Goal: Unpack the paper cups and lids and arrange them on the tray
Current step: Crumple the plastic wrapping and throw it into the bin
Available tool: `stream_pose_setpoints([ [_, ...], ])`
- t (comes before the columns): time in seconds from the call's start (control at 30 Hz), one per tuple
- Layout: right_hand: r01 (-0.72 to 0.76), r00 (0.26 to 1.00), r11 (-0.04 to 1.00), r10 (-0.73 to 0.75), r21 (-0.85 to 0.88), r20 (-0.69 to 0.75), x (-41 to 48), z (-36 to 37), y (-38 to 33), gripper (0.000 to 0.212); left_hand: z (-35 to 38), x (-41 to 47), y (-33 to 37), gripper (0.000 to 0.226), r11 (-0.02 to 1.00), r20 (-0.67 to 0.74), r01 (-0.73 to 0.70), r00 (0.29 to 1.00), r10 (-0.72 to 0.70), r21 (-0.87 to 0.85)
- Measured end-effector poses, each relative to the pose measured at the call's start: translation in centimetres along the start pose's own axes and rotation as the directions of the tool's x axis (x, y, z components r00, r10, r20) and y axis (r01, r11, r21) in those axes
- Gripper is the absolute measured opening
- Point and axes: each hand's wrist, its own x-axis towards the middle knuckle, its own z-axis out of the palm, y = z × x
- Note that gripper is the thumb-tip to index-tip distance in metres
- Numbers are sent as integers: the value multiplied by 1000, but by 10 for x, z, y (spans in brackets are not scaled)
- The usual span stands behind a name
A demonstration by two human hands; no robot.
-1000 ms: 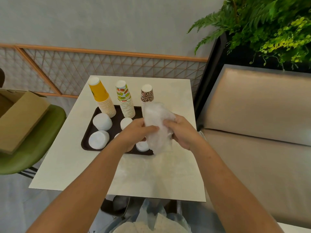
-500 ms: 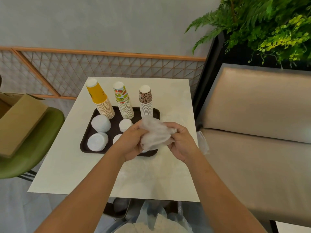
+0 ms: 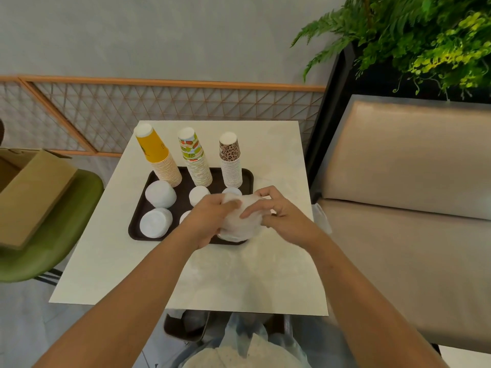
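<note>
A dark brown tray (image 3: 138, 221) lies on the pale table (image 3: 233, 282). At its back stand three upside-down cup stacks: yellow (image 3: 158, 155), green-patterned (image 3: 195, 158) and leopard-print (image 3: 230, 160). White lid stacks (image 3: 160, 193) (image 3: 155, 223) (image 3: 198, 195) sit in front of them. My left hand (image 3: 210, 219) and my right hand (image 3: 279, 211) both grip a crumpled clear plastic wrapper (image 3: 239, 221) over the tray's front right corner. The wrapper hides what lies beneath it.
An open cardboard box (image 3: 29, 192) rests on a green chair (image 3: 61, 235) to the left. A beige bench seat (image 3: 398, 195) runs along the right, with a fern (image 3: 414, 35) above. A plastic bag (image 3: 247, 346) sits below the table's near edge.
The wrapper was held up and loose a second ago. Both hands have squeezed it into a ball and lowered it onto the tray's front right corner.
</note>
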Motion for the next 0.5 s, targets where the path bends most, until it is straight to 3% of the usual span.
stream_pose_setpoints([
  [0.07,-103,987,990,90,92,131,0,-13,-11,40,-1,-3,3,17,943,-15,-195,978,207,269],
  [0.13,-165,963,978,131,129,234,4,-25,-21,29,-1,-6,5,16,854,24,-315,942,335,415],
  [0.3,-267,867,962,263,-52,424,22,-34,-42,27,3,-9,10,17,713,130,-449,880,457,538],
  [0.5,-200,914,974,224,-104,337,34,-23,-40,27,3,-7,9,16,743,-5,-455,851,525,491],
])
